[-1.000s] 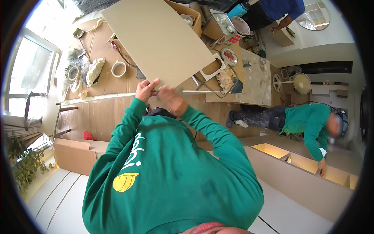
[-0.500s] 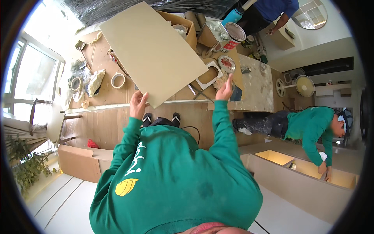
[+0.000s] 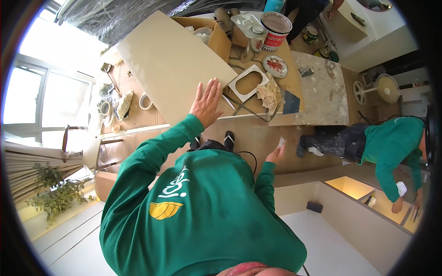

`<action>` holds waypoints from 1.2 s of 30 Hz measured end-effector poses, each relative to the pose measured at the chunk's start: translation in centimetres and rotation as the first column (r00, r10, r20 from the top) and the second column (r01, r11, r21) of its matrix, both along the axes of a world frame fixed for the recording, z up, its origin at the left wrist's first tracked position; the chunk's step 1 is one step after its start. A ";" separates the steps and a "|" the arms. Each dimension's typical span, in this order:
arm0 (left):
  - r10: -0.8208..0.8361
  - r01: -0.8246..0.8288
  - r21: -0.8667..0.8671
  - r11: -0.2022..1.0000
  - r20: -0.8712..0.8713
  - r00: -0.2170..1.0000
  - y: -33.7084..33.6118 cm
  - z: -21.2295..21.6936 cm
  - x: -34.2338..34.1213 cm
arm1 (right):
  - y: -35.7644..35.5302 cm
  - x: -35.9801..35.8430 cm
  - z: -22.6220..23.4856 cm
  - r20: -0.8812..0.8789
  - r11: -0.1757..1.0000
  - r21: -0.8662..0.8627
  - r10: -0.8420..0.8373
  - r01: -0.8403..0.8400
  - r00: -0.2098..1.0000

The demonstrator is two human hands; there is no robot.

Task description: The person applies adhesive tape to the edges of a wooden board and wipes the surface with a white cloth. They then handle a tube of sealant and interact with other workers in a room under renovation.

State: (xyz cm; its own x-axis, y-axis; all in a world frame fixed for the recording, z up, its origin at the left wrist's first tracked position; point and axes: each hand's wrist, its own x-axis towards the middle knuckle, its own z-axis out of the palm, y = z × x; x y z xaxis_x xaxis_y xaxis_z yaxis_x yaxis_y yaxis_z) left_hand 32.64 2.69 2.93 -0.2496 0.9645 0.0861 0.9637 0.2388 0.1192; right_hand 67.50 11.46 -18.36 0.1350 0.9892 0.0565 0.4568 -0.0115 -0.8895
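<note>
A large flat beige panel (image 3: 170, 64) lies slantwise over the covered worktable (image 3: 124, 87). My left hand (image 3: 207, 103) reaches across to the panel's lower right part, fingers stretched out and flat; it seems to rest on the surface. Off the table's near edge, at my right side, my right hand (image 3: 276, 155) is closed on a small whitish piece (image 3: 281, 142), too small to tell what it is. Crumpled paper (image 3: 269, 95) and a white frame with a round hole (image 3: 249, 83) lie beside the panel's right corner.
A paint can (image 3: 275, 32), a metal solvent tin (image 3: 251, 32), a paint-smeared lid (image 3: 275, 66) and a cardboard box (image 3: 216, 37) stand behind. Tape rolls (image 3: 145, 101) lie left. A co-worker in green (image 3: 391, 142) bends over an open cabinet (image 3: 354, 188) at right; another person (image 3: 301, 18) stands far back.
My left hand has gone from the panel's near corner to the right, over its face. My right hand has drawn back from the crumpled paper toward my body.
</note>
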 end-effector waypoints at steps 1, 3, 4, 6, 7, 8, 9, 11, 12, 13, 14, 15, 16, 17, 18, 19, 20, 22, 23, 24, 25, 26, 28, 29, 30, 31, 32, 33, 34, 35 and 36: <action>-0.015 0.016 0.013 1.000 -0.022 1.000 1.7 -0.1 0.0 | 0.2 1.0 -0.3 0.007 1.000 0.008 -0.004 0.004 1.000; -0.025 0.027 0.038 0.999 -0.050 0.998 4.7 -0.8 0.1 | 0.8 2.5 0.4 0.029 0.999 0.032 -0.002 0.001 1.000; -0.019 0.022 0.047 0.999 -0.061 0.998 5.9 -1.2 0.0 | 0.9 3.2 0.8 0.012 1.000 -0.009 -0.023 0.023 1.000; -0.008 0.012 0.051 0.999 -0.079 0.997 7.2 -1.5 0.3 | 1.5 3.9 1.6 -0.019 0.995 -0.085 -0.051 0.049 0.999; -0.003 0.007 0.043 0.999 -0.087 0.996 7.5 -1.4 0.4 | 1.7 4.1 1.9 -0.034 0.996 -0.076 -0.044 0.041 0.998; 0.004 0.000 0.038 0.999 -0.094 0.996 7.6 -1.3 0.4 | 1.8 4.3 2.1 -0.049 0.997 -0.066 -0.035 0.032 0.998; -0.007 0.010 0.032 0.999 -0.097 0.995 7.5 -1.2 0.4 | 2.0 4.6 2.0 -0.063 0.998 -0.056 -0.028 0.025 0.998; 0.005 -0.003 0.022 1.000 -0.101 0.995 6.3 -1.3 0.4 | 2.3 4.5 1.6 -0.042 0.999 -0.032 -0.003 0.001 0.999; 0.010 -0.008 0.020 1.000 -0.097 0.995 5.6 -1.3 0.6 | 2.6 4.6 1.3 -0.025 1.000 -0.018 0.009 -0.009 1.000; 0.019 -0.017 0.026 1.000 -0.084 0.996 4.6 -1.2 0.7 | 2.9 4.5 1.0 0.015 0.999 -0.004 0.036 -0.036 0.999; 0.035 -0.033 0.028 0.999 -0.077 0.996 3.6 -1.1 0.8 | 3.4 4.5 0.5 0.057 0.998 0.011 0.063 -0.064 0.996; 0.048 -0.046 0.031 0.998 -0.067 0.997 2.4 -1.2 1.0 | 3.8 4.3 0.5 0.101 0.996 0.025 0.087 -0.090 0.991; 0.063 -0.061 0.034 0.998 -0.058 0.996 1.2 -1.3 1.2 | 4.3 4.1 0.4 0.110 0.993 0.014 0.113 -0.116 0.987; 0.085 -0.085 0.016 0.996 -0.033 0.996 -0.3 -1.0 1.5 | 4.7 3.4 1.2 0.120 0.989 0.001 0.144 -0.145 0.982; 0.115 -0.115 0.010 0.993 -0.020 0.993 -1.7 -0.9 1.7 | 5.3 2.8 1.8 0.130 0.986 -0.010 0.167 -0.167 0.977; 0.145 -0.145 0.004 0.989 -0.007 0.989 -3.1 -0.8 1.9 | 6.0 2.5 1.8 0.149 0.979 0.026 0.196 -0.201 0.969; 0.179 -0.179 -0.005 0.984 0.005 0.984 -4.6 -0.8 2.2 | 6.8 2.1 1.8 0.168 0.969 0.058 0.226 -0.239 0.959; 0.238 -0.238 0.008 0.971 0.033 0.971 -7.5 -0.9 2.8 | 8.3 1.8 1.6 0.187 0.954 0.099 0.260 -0.282 0.947; 0.270 -0.270 0.003 0.963 0.031 0.962 -9.0 -0.9 3.1 | 9.1 1.6 1.5 0.186 0.949 0.106 0.274 -0.296 0.944; 0.301 -0.301 -0.002 0.954 0.029 0.953 -10.4 -0.8 3.4 | 9.5 1.1 1.7 0.184 0.945 0.112 0.285 -0.309 0.941; 0.328 -0.329 -0.004 0.944 0.057 0.943 -11.7 -0.6 3.7 | 9.9 0.7 1.9 0.163 0.943 0.100 0.298 -0.316 0.940; 0.363 -0.363 -0.001 0.932 0.047 0.931 -12.9 -0.7 4.1 | 10.2 0.3 2.4 0.143 0.940 0.086 0.316 -0.330 0.938; 0.425 -0.425 0.005 0.905 0.029 0.905 -15.1 -1.0 4.8 | 10.8 -0.5 3.0 0.131 0.930 0.074 0.349 -0.360 0.928; 0.447 -0.447 -0.011 0.895 0.021 0.894 -16.1 -0.9 4.9 | 10.8 -0.9 3.2 0.138 0.924 0.075 0.362 -0.375 0.922; 0.469 -0.469 -0.007 0.883 0.021 0.883 -16.8 -1.0 5.1 | 10.9 -1.3 3.4 0.145 0.919 0.077 0.373 -0.387 0.916; 0.488 -0.488 -0.002 0.873 0.021 0.873 -17.4 -1.2 5.4 | 10.9 -1.5 3.6 0.153 0.919 0.063 0.376 -0.389 0.914; 0.505 -0.506 0.004 0.863 0.021 0.863 -18.0 -1.4 5.6 | 10.7 -1.8 3.9 0.162 0.920 0.050 0.378 -0.390 0.912; 0.513 -0.514 0.010 0.858 0.015 0.858 -18.4 -1.2 5.7 | 10.5 -2.1 4.1 0.170 0.921 0.037 0.377 -0.388 0.910; 0.531 -0.532 0.017 0.846 0.045 0.846 -18.9 -1.5 5.8 | 10.5 -2.2 3.9 0.182 0.913 0.049 0.391 -0.406 0.902; 0.543 -0.546 0.024 0.838 0.075 0.836 -19.2 -1.7 5.8 | 10.4 -2.3 3.7 0.192 0.906 0.062 0.400 -0.418 0.896; 0.552 -0.558 0.031 0.830 0.105 0.827 -19.5 -2.1 5.7 | 10.3 -2.3 3.6 0.202 0.901 0.075 0.407 -0.428 0.891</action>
State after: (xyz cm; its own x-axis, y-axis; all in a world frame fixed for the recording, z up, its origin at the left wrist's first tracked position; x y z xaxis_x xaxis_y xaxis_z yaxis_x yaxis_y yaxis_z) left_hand 38.38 -16.84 0.84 -0.7503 0.6550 0.0895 0.6557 0.7201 0.2272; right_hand 65.20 21.80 -14.80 -0.3119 0.9370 0.1571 0.5467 0.3122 -0.7769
